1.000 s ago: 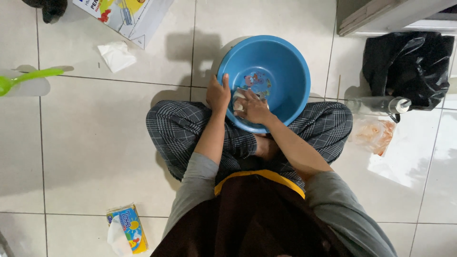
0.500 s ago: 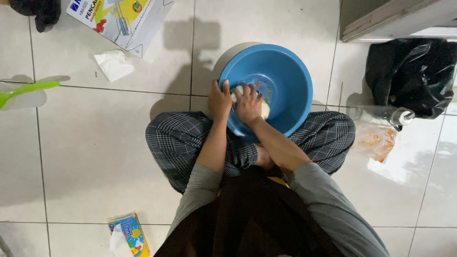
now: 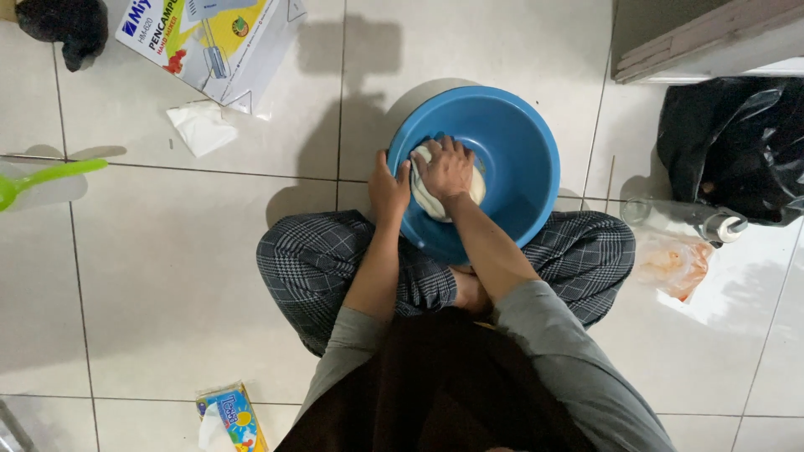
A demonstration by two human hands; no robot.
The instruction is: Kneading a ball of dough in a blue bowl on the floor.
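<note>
Under the right hand (image 3: 445,167), inside the blue basin (image 3: 519,142), lies one pale lump of dough (image 3: 429,199) — the palm presses down on top of it with the fingers curled over its far side, so only its left and right edges show. The left hand (image 3: 388,191) sits just beside the right one, clasped over the basin's near-left rim, thumb on the inner side and fingers down the outer wall; it holds the rim and nothing else.

The basin rests on the tiled floor (image 3: 167,268), just ahead of the person's crossed legs in checked trousers (image 3: 318,268).

Counted around the hands: one basin, one lump of dough. To the right of the right hand, well apart, there are one clear plastic bag (image 3: 674,259) with something orange in it, one clear bottle (image 3: 682,219) lying on its side, and one black plastic bag (image 3: 737,142) beyond them. To the left of the left hand, well apart, lie one crumpled white tissue (image 3: 201,127), one printed cardboard box (image 3: 213,42), one green utensil (image 3: 42,179) and one dark cloth (image 3: 63,29) — and nearer the person, behind the hands, one tissue pack (image 3: 230,417).
</note>
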